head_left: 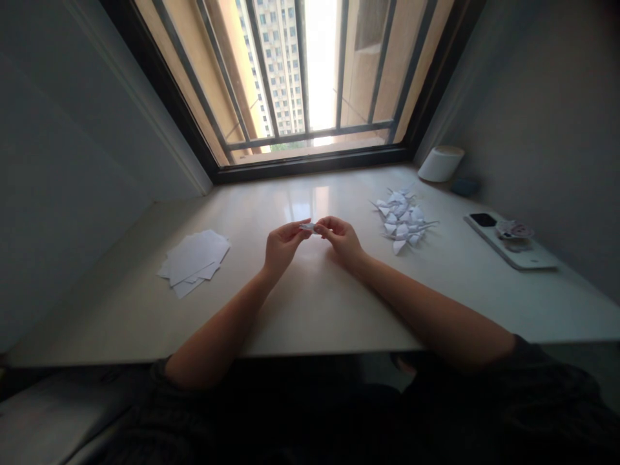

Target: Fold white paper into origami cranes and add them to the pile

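White for the small folded paper (308, 227), the stack of sheets (196, 260) and the heap of folded pieces (402, 219), pale cream for the tabletop (314, 310), black for the window frame (310, 165).

Open table (314, 310) between left hand (281, 248) and paper stack (194, 261); folded-paper pile (402, 219) near right hand (345, 240), phone (508, 245) beyond.

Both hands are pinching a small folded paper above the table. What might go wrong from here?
The small folded paper is held only by the fingers of the left hand and right hand; it may slip or tear if pulled. The pile of folded pieces lies close beside the right hand; a sideways sweep might scatter them. Strong light from the window leaves the paper dim, so a crease may go astray.
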### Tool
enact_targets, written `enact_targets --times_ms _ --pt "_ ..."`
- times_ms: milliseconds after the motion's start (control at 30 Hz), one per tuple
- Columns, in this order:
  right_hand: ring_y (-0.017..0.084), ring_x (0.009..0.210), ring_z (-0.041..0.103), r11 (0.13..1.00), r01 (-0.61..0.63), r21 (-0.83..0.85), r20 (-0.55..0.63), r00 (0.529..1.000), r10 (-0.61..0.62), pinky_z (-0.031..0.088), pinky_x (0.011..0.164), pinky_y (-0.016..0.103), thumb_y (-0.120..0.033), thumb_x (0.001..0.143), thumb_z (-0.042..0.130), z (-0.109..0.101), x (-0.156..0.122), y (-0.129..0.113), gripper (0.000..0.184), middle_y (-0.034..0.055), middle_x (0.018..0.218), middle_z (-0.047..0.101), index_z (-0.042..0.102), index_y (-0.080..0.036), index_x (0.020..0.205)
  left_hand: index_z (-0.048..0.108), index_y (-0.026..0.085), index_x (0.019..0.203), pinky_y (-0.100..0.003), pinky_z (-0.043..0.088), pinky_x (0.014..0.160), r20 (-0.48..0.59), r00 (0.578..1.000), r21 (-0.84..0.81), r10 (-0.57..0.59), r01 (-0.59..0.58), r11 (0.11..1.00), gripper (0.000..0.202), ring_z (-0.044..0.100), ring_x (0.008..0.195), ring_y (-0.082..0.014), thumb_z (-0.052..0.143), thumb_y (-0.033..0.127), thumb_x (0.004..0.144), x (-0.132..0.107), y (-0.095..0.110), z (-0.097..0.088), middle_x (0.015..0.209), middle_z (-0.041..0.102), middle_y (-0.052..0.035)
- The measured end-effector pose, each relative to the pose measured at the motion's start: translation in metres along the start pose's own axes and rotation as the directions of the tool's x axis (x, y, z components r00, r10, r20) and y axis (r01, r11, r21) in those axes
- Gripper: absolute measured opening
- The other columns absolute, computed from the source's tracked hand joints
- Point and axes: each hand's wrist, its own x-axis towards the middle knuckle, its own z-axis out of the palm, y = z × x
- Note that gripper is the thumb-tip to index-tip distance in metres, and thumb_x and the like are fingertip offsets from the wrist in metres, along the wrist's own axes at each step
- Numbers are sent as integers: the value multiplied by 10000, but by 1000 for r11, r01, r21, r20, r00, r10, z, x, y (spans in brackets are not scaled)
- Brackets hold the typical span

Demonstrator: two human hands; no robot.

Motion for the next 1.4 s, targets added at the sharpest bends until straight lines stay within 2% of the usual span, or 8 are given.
enact_targets --times_ms 333,500,600,800,967,1067,1200,1400 --pt "152 697 570 936 230 -267 22 972 -233 469 648 318 -538 767 666 -4 -5 -6 296 34 886 652 690 -253 842 754 278 987 -334 496 807 -36 990 363 139 -117 924 281 680 825 -211 715 420 748 -4 12 -5 1027 737 -51" --pt "154 670 615 996 84 5 9 996 -84 499 644 312 -552 713 708 2 -4 -2 350 4 762 680 605 -238 829 675 286 1139 -306 513 769 14 957 425 291 -269 864 441 673 825 -169 768 359 714 -5 10 -4 930 735 -29" --pt "138 639 626 986 5 165 87 996 -20 499 625 296 -548 707 714 5 -3 0 371 6 800 714 560 -234 832 648 271 1156 -284 518 737 68 915 503 397 -375 779 443 658 853 -153 762 325 732 -6 11 -4 948 713 -32" --pt "146 631 648 975 -21 221 170 985 -17 485 609 296 -545 693 728 5 -3 -2 402 24 872 738 541 -239 873 709 260 1009 -271 516 702 63 860 561 506 -450 695 250 625 836 -146 729 324 769 -6 14 -4 908 671 -34" --pt "149 595 647 973 -35 229 165 986 -3 467 592 287 -536 668 752 3 -3 -1 422 -32 672 677 552 -235 886 742 278 934 -303 530 754 36 827 491 561 -503 711 166 643 831 -149 730 294 769 -4 9 -4 893 686 -31" --pt "144 587 639 971 -33 235 164 987 -6 460 585 282 -533 655 763 3 -2 1 426 -40 655 658 561 -236 885 749 271 907 -328 547 792 30 839 417 543 -504 756 144 673 860 -164 733 288 765 -4 8 -4 935 719 -38" --pt "135 583 619 976 2 217 132 991 -32 452 565 276 -548 645 762 3 -2 4 424 -40 657 634 576 -239 866 749 269 932 -372 548 885 26 901 349 434 -415 840 171 694 941 -196 726 313 768 -5 9 -3 1037 733 -36" --pt "127 588 599 985 -1 172 101 995 -16 457 568 272 -543 629 772 1 -1 3 411 -30 676 632 608 -230 839 753 271 918 -351 564 828 8 937 326 350 -333 885 175 712 868 -198 725 349 763 -6 8 -3 912 755 -13"
